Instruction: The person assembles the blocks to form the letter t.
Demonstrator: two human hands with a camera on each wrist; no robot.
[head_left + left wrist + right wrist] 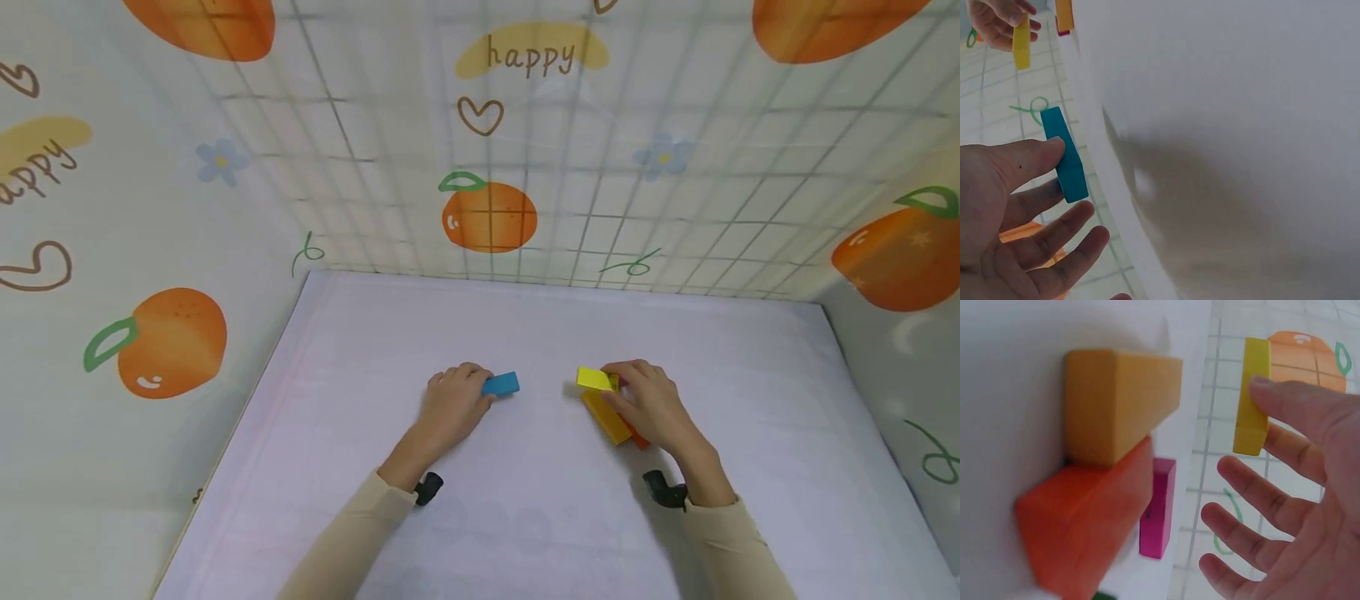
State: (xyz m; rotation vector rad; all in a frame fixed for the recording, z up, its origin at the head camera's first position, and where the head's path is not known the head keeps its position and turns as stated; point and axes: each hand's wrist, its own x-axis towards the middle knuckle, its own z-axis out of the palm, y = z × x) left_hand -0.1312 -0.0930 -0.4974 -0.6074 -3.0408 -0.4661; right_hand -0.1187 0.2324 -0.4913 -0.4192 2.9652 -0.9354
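Note:
My left hand [452,405] pinches a blue block [501,384] between thumb and fingers; in the left wrist view the blue block [1064,154] is held up off the white table. On the right, my right hand [651,402] pinches a yellow block [594,379]. The right wrist view shows the yellow block [1252,397] between thumb and index finger, the other fingers spread apart. Below that hand an orange-yellow block [606,417] lies against a red-orange block [1088,519], partly covered by the hand in the head view. A magenta block [1159,509] lies just beyond them.
A bit of a green piece [1104,596] shows at the bottom edge of the right wrist view. The white tabletop [525,508] ends at a printed cloth backdrop [390,225] with oranges, and similar cloth hangs on both sides.

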